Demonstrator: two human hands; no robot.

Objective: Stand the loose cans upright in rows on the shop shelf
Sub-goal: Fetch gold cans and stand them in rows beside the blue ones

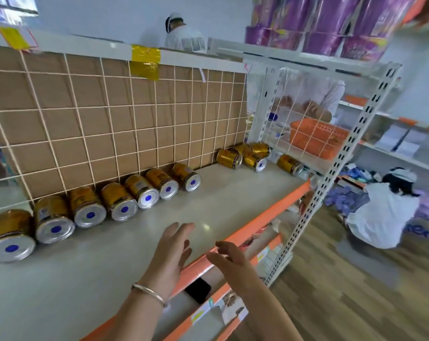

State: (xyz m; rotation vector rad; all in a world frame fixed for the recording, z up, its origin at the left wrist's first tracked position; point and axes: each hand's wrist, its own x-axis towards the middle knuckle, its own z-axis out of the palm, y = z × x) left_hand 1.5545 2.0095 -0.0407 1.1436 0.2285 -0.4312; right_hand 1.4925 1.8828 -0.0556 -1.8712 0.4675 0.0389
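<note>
I'm between pickups, left hand (170,249) and right hand (230,258) both released; next, reach far ahead-right for the tumbled cans (247,157).

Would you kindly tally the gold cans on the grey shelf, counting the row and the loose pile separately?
Gold metal cans in the back row: 7
Loose gold metal cans at the right end: 5, one partly hidden
Total: 12
</note>
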